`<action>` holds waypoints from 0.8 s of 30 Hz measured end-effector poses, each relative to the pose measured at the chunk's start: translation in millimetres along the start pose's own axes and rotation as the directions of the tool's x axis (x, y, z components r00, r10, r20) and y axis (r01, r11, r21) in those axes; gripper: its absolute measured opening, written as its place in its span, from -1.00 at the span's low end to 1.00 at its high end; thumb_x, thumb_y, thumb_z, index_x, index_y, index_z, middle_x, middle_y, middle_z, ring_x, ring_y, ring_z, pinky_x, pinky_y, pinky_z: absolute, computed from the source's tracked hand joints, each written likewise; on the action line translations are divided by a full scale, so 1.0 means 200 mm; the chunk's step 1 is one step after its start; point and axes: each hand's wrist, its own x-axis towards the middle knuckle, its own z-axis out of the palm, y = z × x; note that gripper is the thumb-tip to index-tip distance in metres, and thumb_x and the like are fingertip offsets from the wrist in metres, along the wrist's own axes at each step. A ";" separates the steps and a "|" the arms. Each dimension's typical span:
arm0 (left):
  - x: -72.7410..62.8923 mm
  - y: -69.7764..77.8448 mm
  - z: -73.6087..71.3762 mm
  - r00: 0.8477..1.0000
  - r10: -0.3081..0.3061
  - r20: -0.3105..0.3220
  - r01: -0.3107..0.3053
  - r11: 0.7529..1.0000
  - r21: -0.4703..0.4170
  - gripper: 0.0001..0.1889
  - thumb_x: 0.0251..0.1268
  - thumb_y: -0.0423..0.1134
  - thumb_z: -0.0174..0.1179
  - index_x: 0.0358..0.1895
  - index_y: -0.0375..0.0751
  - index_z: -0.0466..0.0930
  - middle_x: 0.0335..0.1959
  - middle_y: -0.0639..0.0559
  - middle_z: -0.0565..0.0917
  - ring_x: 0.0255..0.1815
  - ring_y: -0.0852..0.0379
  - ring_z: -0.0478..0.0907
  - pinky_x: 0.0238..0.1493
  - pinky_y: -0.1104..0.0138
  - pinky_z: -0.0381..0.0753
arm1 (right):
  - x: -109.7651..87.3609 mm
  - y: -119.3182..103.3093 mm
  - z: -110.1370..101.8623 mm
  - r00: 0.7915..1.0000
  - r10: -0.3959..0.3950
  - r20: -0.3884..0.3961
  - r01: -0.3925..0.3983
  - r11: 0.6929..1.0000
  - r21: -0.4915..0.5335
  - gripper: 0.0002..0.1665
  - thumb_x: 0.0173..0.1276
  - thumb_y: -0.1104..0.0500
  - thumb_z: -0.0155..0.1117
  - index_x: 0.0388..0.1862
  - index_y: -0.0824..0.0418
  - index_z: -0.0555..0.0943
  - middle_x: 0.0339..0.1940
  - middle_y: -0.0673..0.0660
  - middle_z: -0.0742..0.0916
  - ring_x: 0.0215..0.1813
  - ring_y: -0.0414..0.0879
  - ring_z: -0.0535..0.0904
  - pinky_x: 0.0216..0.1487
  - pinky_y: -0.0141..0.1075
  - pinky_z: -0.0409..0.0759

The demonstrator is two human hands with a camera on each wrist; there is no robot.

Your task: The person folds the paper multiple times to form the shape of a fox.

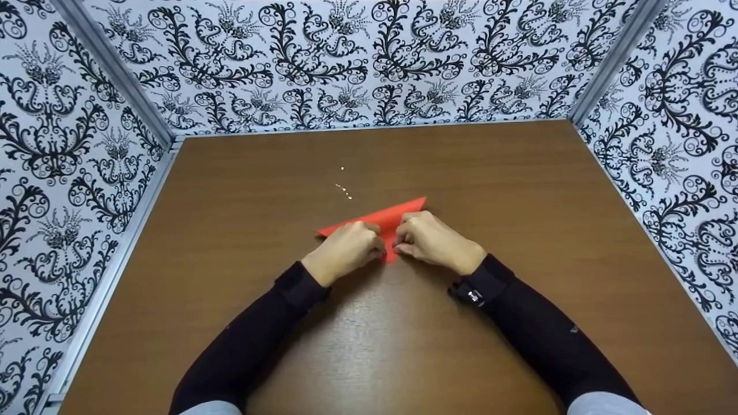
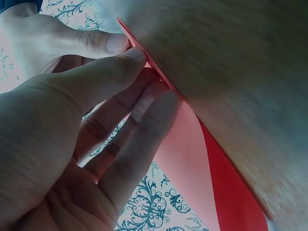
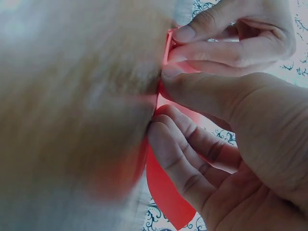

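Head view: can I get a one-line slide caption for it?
Left hand and right hand hold a red sheet at a brown tabletop, patterned walls behind.

paper on table | specks behind paper | wall behind table

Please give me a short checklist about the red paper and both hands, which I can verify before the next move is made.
1. Left hand has a grip on the red paper: ok, thumb and fingers pinch it.
2. Right hand has a grip too: ok, it pinches the paper beside the left.
3. Paper lies fully flat: not ok, it bends in a curve in the left wrist view.
4. White specks are apart from the paper: ok, they lie on the table beyond its far edge.
5. Crease under the fingers is sharp and even: cannot tell, the hands cover much of that part.
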 end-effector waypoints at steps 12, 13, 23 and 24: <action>-0.03 -0.02 -0.01 0.997 0.075 0.025 -0.075 0.997 -0.006 -0.92 0.50 -0.38 0.57 -0.22 -0.14 0.99 -0.29 -0.03 0.83 -0.27 0.08 0.82 -0.12 0.21 0.87 | 0.10 0.04 -0.12 0.992 0.053 -0.118 -0.051 0.999 0.017 -0.93 0.52 0.28 0.68 -0.12 0.27 0.94 -0.19 0.21 0.87 -0.14 0.09 0.83 -0.10 -0.08 0.87; -0.03 -0.02 0.00 0.997 0.079 0.026 -0.079 0.997 -0.010 -0.91 0.50 -0.39 0.57 -0.23 -0.15 0.99 -0.31 -0.04 0.82 -0.28 0.07 0.81 -0.13 0.20 0.86 | 0.12 0.04 -0.13 0.992 0.053 -0.112 -0.052 0.998 0.018 -0.93 0.52 0.27 0.68 -0.11 0.28 0.94 -0.17 0.22 0.87 -0.13 0.10 0.84 -0.09 -0.08 0.88; -0.05 -0.04 0.01 0.996 0.090 0.020 -0.090 0.996 -0.023 -0.86 0.54 -0.40 0.54 -0.27 -0.14 0.95 -0.36 -0.06 0.80 -0.31 0.09 0.74 -0.17 0.21 0.81 | 0.28 0.10 -0.09 0.999 0.048 -0.022 -0.047 0.998 0.049 -0.81 0.46 0.28 0.74 -0.03 0.31 0.92 -0.09 0.29 0.86 -0.05 0.17 0.85 0.00 -0.06 0.91; -0.05 -0.04 0.01 0.996 0.092 0.018 -0.092 0.996 -0.021 -0.86 0.53 -0.40 0.54 -0.28 -0.14 0.95 -0.36 -0.06 0.80 -0.31 0.09 0.75 -0.17 0.20 0.81 | 0.29 0.10 -0.08 0.999 0.042 -0.020 -0.041 0.998 0.042 -0.80 0.45 0.27 0.75 -0.03 0.32 0.92 -0.09 0.29 0.86 -0.05 0.18 0.85 0.00 -0.06 0.90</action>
